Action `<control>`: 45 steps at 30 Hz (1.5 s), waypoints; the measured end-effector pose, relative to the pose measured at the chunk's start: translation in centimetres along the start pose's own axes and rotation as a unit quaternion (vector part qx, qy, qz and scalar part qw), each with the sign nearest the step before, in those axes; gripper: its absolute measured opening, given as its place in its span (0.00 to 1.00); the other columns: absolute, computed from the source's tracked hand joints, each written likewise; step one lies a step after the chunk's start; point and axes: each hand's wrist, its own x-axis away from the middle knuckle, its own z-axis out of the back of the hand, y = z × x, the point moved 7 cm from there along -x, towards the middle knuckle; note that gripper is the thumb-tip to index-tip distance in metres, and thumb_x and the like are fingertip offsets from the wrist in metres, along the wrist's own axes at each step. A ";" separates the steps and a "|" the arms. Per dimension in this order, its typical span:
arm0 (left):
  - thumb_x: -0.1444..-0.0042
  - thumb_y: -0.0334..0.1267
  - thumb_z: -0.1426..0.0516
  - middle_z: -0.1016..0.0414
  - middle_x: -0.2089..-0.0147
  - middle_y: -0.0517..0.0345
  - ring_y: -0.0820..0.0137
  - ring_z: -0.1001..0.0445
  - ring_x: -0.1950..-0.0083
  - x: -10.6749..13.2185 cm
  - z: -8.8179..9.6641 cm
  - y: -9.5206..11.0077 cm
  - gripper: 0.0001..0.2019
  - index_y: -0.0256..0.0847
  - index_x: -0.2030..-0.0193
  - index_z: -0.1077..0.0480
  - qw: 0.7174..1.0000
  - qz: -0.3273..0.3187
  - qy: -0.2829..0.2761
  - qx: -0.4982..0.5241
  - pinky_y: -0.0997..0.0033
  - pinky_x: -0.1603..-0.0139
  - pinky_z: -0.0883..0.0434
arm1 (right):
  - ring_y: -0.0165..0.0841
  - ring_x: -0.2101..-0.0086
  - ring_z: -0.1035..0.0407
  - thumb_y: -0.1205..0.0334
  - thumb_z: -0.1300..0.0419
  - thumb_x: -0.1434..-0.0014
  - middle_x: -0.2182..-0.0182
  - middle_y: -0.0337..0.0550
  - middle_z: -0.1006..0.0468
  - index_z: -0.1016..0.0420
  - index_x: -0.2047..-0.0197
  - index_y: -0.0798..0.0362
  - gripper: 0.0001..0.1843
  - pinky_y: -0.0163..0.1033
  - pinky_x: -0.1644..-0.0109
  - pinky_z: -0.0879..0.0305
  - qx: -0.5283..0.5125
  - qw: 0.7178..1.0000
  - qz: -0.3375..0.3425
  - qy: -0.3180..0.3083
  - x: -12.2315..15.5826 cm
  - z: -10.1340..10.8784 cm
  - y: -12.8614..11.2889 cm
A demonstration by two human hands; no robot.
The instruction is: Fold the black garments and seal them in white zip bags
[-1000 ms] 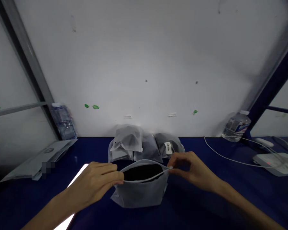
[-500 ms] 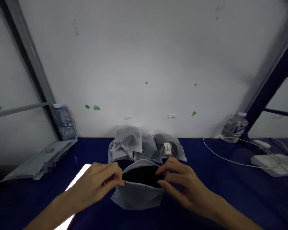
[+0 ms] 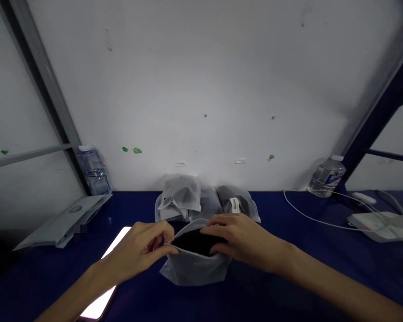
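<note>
Before me is a frosted zip bag [image 3: 196, 270], its mouth spread and facing up, with something black [image 3: 194, 241] inside. My left hand [image 3: 146, 246] pinches the left end of the bag's mouth between thumb and fingers. Over the right end curls my right hand [image 3: 237, 239], its thumb by the front rim and fingertips reaching into the mouth over the black contents. Its palm side and exact contact are hidden. Behind the bag, against the wall, lie more packed frosted bags: a pale one [image 3: 181, 192], a grey one [image 3: 206, 203] and a dark one with a white label [image 3: 234, 205].
A lit phone [image 3: 102, 297] lies under my left forearm on the blue table [image 3: 272, 290]. At left are flat grey packets [image 3: 65, 219] and a water bottle [image 3: 94, 172]. At right stand another bottle [image 3: 327, 176] and a white power strip [image 3: 379, 226] with a loose cable [image 3: 309, 217].
My right hand has moved left over the bag's mouth, its fingertips farther inside. My left hand keeps its pinch. The view has shifted slightly.
</note>
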 end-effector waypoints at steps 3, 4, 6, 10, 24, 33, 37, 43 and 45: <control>0.40 0.46 0.38 0.30 0.72 0.67 0.77 0.35 0.76 -0.1 0.0 -0.3 0.11 0.42 0.63 0.32 0.999 0.034 0.000 0.019 0.77 0.76 0.37 | 0.39 0.61 0.26 0.68 0.41 0.36 0.62 0.46 0.20 0.23 0.49 0.50 0.13 0.44 0.59 0.30 0.035 0.999 0.030 0.006 -0.3 -0.3 -0.6; 0.41 0.46 0.38 0.29 0.71 0.66 0.77 0.35 0.76 -0.2 0.1 -0.3 0.12 0.43 0.62 0.33 0.999 0.042 -0.002 0.027 0.77 0.76 0.37 | 0.39 0.62 0.27 0.69 0.43 0.35 0.63 0.46 0.20 0.22 0.51 0.51 0.12 0.44 0.60 0.30 0.037 0.999 0.036 0.010 -0.3 -0.3 -0.6; 0.42 0.47 0.37 0.28 0.70 0.66 0.76 0.34 0.75 -0.2 0.1 -0.3 0.13 0.44 0.59 0.34 0.998 0.059 -0.005 0.034 0.76 0.76 0.36 | 0.37 0.64 0.28 0.70 0.44 0.35 0.65 0.46 0.20 0.22 0.55 0.53 0.11 0.43 0.60 0.31 0.023 0.999 0.037 0.028 -0.1 -0.1 -0.6; 0.44 0.50 0.37 0.26 0.67 0.64 0.73 0.31 0.72 -0.1 0.1 -0.6 0.15 0.45 0.57 0.33 0.995 0.093 -0.021 0.012 0.74 0.73 0.35 | 0.35 0.67 0.30 0.70 0.41 0.38 0.69 0.44 0.22 0.23 0.60 0.55 0.06 0.42 0.62 0.33 -0.039 0.994 0.011 0.099 0.6 1.1 0.2; 0.38 0.47 0.42 0.26 0.70 0.63 0.71 0.31 0.69 0.6 -0.9 -1.2 0.11 0.44 0.66 0.26 0.988 0.110 -0.104 -0.007 0.72 0.67 0.35 | 0.33 0.70 0.30 0.55 0.35 0.42 0.73 0.39 0.24 0.24 0.69 0.50 0.08 0.41 0.64 0.35 -0.290 0.916 -0.190 0.202 3.6 -0.2 5.4; 0.34 0.42 0.47 0.31 0.72 0.63 0.71 0.34 0.70 0.7 -1.2 -1.9 0.10 0.42 0.66 0.32 0.984 0.143 -0.087 0.063 0.73 0.70 0.38 | 0.28 0.76 0.36 0.52 0.33 0.45 0.78 0.36 0.30 0.30 0.71 0.53 0.14 0.35 0.73 0.41 -0.452 0.818 -0.224 0.277 4.2 -0.9 8.0; 0.34 0.40 0.49 0.34 0.72 0.64 0.72 0.37 0.71 0.7 -1.8 -1.5 0.10 0.41 0.67 0.35 0.977 0.148 -0.126 0.091 0.73 0.71 0.41 | 0.29 0.76 0.36 0.53 0.34 0.44 0.77 0.35 0.32 0.29 0.70 0.52 0.13 0.35 0.73 0.39 -0.399 0.811 -0.223 0.365 5.0 -0.1 8.3; 0.34 0.41 0.49 0.33 0.71 0.64 0.71 0.35 0.70 1.3 -1.9 -2.1 0.10 0.42 0.67 0.37 0.968 0.165 -0.163 0.099 0.72 0.70 0.40 | 0.30 0.74 0.35 0.55 0.35 0.44 0.75 0.36 0.30 0.29 0.69 0.52 0.11 0.35 0.71 0.38 -0.353 0.804 -0.223 0.424 5.7 0.5 8.2; 0.34 0.41 0.50 0.34 0.72 0.64 0.71 0.36 0.70 1.4 -1.9 -2.4 0.10 0.43 0.68 0.38 0.965 0.169 -0.171 0.102 0.72 0.70 0.40 | 0.29 0.74 0.36 0.55 0.34 0.44 0.76 0.36 0.30 0.30 0.69 0.51 0.10 0.34 0.72 0.39 -0.353 0.792 -0.224 0.444 6.1 0.8 8.4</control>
